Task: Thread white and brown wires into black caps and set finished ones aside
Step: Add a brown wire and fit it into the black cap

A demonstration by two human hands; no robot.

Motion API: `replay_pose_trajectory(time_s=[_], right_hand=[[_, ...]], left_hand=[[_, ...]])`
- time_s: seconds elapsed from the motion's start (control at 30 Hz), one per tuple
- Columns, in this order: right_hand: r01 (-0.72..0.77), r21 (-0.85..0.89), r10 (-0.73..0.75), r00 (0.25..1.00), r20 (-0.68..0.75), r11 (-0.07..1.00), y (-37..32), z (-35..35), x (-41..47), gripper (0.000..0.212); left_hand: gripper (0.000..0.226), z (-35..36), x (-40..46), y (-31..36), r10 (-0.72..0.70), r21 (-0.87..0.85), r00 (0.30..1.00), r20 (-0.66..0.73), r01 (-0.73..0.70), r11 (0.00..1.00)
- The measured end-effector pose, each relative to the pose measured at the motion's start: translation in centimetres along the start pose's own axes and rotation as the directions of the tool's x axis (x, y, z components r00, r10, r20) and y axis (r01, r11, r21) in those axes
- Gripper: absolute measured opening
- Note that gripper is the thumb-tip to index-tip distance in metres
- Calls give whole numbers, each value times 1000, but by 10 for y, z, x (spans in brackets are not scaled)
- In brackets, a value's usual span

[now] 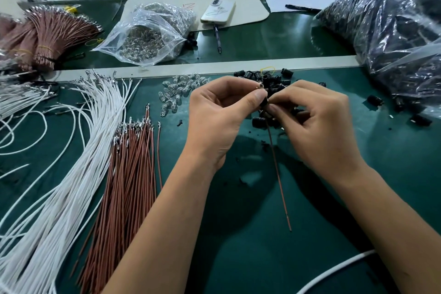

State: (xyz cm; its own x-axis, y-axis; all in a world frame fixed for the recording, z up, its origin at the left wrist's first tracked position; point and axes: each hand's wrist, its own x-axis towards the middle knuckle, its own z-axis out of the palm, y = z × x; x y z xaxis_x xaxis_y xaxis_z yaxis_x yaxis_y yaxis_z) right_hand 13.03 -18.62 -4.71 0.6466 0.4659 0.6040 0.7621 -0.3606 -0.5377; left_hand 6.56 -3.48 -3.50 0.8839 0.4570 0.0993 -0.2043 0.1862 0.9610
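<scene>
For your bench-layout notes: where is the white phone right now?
In the head view the white phone lies at top centre on a beige card, right of the clear bag of bulbs, with a pen just below.

The black cap sits mostly hidden between the hands' fingertips.

I see a dark green desk. The long wires on the left are white, and the wires next to them are reddish brown. The little caps are black. One big bag looks black and shiny. The phone is white. The small bulbs are clear.
</scene>
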Motion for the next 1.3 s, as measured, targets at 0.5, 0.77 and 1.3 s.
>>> replay_pose_trajectory(time_s=[0.5, 0.77, 1.3], right_hand=[[59, 6, -59, 995, 75, 998, 4, 2, 0, 8], [4, 40, -6, 998, 58, 999, 3, 1, -2, 4], [4, 173, 7, 998, -61, 985, 9, 5, -3, 9]], left_hand=[[10, -4, 3, -2, -88, -102, 995, 41, 92, 990], [13, -4, 3, -3, -23, -46, 999, 34, 24, 999], [16, -5, 4, -3, 52, -68, 996, 70, -47, 997]])
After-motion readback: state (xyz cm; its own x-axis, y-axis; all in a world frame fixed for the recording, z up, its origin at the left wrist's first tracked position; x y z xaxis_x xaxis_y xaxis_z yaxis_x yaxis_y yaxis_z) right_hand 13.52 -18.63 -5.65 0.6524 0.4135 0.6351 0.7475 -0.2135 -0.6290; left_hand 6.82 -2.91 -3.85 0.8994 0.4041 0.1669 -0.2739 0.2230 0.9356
